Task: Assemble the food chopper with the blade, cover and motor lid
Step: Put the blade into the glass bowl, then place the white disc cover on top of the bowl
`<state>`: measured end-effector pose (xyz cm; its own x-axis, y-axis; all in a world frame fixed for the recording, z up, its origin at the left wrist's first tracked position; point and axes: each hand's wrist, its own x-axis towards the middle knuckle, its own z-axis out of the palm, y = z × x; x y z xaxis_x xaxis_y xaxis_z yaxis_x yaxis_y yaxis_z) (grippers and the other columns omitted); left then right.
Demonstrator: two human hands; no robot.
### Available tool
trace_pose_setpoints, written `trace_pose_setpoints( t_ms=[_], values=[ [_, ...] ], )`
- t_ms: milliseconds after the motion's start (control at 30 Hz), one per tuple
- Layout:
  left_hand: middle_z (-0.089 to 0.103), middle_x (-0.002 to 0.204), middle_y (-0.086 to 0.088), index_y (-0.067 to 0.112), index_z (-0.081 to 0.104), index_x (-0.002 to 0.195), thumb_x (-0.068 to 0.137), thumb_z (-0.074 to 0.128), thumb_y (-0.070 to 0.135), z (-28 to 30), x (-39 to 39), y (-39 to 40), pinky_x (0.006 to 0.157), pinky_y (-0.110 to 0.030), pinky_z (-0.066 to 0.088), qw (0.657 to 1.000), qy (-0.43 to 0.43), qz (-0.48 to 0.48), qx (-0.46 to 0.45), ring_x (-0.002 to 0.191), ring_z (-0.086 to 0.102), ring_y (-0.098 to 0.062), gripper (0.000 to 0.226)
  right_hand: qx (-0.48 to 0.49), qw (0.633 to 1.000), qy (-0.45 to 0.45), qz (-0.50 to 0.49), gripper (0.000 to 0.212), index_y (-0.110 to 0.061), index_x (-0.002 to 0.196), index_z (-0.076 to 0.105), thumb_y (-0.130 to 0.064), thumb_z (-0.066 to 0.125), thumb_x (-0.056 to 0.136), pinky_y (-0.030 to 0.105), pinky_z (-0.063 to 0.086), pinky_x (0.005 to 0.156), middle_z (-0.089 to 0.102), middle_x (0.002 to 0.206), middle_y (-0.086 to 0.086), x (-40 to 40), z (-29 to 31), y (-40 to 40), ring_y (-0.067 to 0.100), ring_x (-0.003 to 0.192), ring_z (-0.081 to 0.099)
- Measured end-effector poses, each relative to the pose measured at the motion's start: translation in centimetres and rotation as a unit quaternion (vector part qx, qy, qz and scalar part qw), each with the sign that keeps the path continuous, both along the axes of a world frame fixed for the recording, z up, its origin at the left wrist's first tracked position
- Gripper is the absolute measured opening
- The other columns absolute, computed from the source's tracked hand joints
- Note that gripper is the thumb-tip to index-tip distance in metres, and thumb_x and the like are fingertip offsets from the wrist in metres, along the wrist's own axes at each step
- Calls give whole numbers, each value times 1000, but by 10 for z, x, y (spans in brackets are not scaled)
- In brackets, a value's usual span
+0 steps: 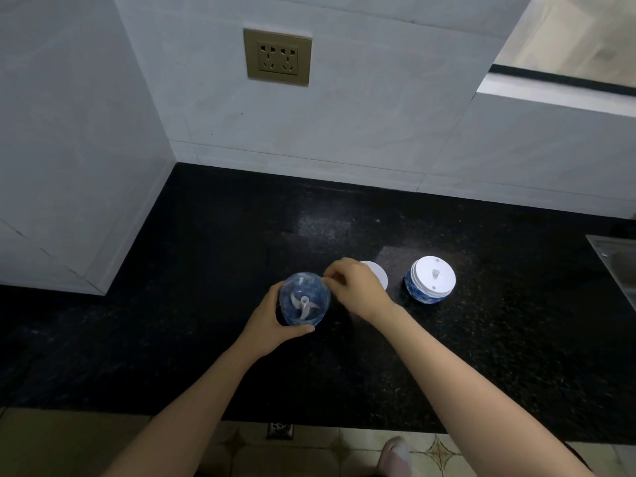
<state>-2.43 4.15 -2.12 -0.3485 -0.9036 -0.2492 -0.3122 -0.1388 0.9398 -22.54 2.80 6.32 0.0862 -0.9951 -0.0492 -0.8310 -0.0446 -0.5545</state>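
A clear blue chopper bowl [309, 291] stands on the black counter [206, 304], and a white blade [304, 305] sits upright inside it. My left hand [275, 325] wraps around the bowl's near left side. My right hand [354, 289] hovers at the bowl's right rim with fingertips pinched together; I cannot tell whether they hold anything. Behind that hand lies a flat white cover [377, 271], partly hidden. Further right the motor lid [432, 279] rests upside down, blue-patterned with a white underside and a small centre peg.
White tiled walls close the back and left, with a brass socket plate [277, 56] above. A steel sink edge [616, 263] shows at far right. The counter's front edge runs below my forearms, over the tiled floor.
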Motion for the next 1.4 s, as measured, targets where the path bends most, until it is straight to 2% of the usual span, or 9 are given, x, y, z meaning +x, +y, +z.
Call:
trace_pose_setpoints(
  t_ms=[133, 233, 367, 467, 633, 833, 1067, 1167, 1400],
  values=[
    [54, 133, 19, 37, 41, 137, 61, 92, 33, 2, 1, 1, 102, -27, 47, 1000, 0, -3, -2, 120, 54, 5, 91, 59, 991, 30, -119, 18, -9, 104, 65, -17, 62, 88, 33, 44, 86, 59, 112, 13, -39, -22, -8, 30, 102, 59],
    [53, 133, 22, 44, 41, 133, 59, 91, 37, 3, 1, 1, 102, -26, 47, 1000, -1, -3, 0, 118, 53, 8, 90, 121, 981, 61, -142, 29, -12, 119, 58, -17, 55, 91, 39, 45, 92, 49, 127, 13, -56, -36, -13, 34, 110, 56],
    [53, 134, 19, 44, 41, 132, 50, 89, 48, 2, 1, 0, 104, -31, 46, 1000, -9, 1, 0, 123, 53, -2, 95, 125, 979, 126, -100, 24, -15, 114, 60, -17, 50, 92, 42, 47, 87, 50, 122, 12, -61, -40, -17, 36, 108, 56],
    [52, 131, 23, 53, 38, 125, 50, 88, 48, 3, 1, 1, 102, -26, 45, 1000, -7, -2, 3, 121, 53, 2, 90, 105, 980, 151, -73, 20, -11, 110, 58, -14, 49, 92, 42, 47, 80, 51, 118, 12, -63, -43, -16, 36, 105, 56],
    [52, 134, 19, 47, 40, 130, 51, 89, 46, 3, 2, 0, 104, -28, 44, 1000, 0, -3, 6, 123, 52, -1, 93, 107, 976, 179, -56, 28, -6, 120, 49, -13, 49, 92, 43, 47, 81, 47, 123, 16, -64, -47, -11, 39, 105, 56],
    [52, 132, 22, 53, 38, 125, 56, 91, 40, 3, 1, 0, 100, -22, 44, 1000, -14, -2, -4, 120, 52, 5, 88, 54, 995, 66, -56, 19, -6, 108, 54, -8, 49, 90, 37, 43, 79, 50, 114, 16, -45, -34, -3, 36, 99, 56],
    [48, 136, 19, 39, 34, 139, 68, 89, 23, 3, -1, -1, 97, -17, 45, 1000, -7, -7, 2, 119, 52, 7, 91, -52, 994, -33, 89, 20, -6, 108, 57, -4, 53, 89, 41, 49, 77, 52, 108, 15, 5, 4, 13, 30, 95, 55],
    [45, 138, 17, 34, 30, 145, 71, 87, 25, 4, -1, -3, 102, -25, 43, 1000, -7, -20, 17, 122, 49, 2, 93, -42, 990, 12, 136, 22, -9, 115, 56, -9, 51, 93, 39, 48, 78, 51, 115, 13, 18, 6, 15, 28, 102, 51],
    [49, 136, 19, 34, 32, 146, 70, 87, 27, 4, -1, -2, 85, -10, 45, 1000, -6, -17, 22, 118, 52, 7, 94, -32, 977, 120, 173, 20, -7, 109, 57, -8, 55, 89, 40, 43, 73, 53, 110, 15, 31, -4, 12, 33, 99, 50]
  ],
)
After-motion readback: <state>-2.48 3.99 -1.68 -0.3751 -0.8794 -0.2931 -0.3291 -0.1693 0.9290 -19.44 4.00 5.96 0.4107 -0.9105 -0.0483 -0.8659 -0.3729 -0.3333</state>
